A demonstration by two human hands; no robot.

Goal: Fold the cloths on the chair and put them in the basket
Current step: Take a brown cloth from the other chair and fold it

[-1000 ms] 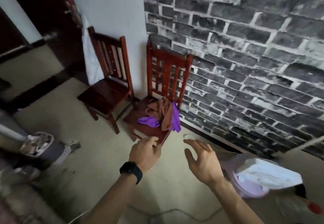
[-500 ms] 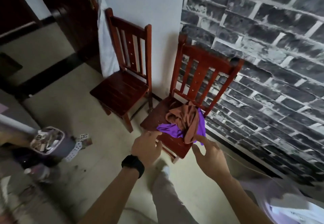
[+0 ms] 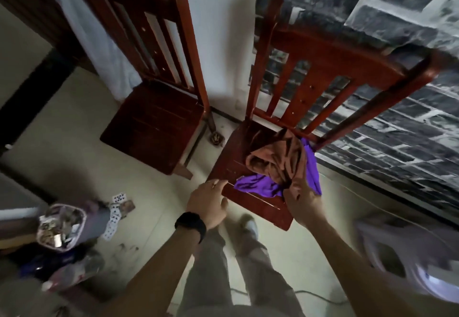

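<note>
Step in hand: first grab at the pile, by the look of it; no folding begun. Right hand (image 3: 301,198) over the near seat edge, fingertips in the low end of the brown cloth (image 3: 278,162), at its overlap with the purple cloth (image 3: 258,187). Cannot tell if pinching or only touching: fingertips lost in fabric. Left hand (image 3: 207,203) loose, fairly wide, holding nothing, fingertips at the front corner of the chair (image 3: 258,212) seat, just left of the purple cloth; contact unclear. Both cloths crumpled in one heap just ahead of the right hand, brown on top, purple under it and poking out either side. Blurred pale basket (image 3: 409,242) on the floor, right of and behind the right hand, well apart. Next move probably calls for a firm pinch on brown alone, a lift clear without dragging purple along, then the left hand in for a second corner.
</note>
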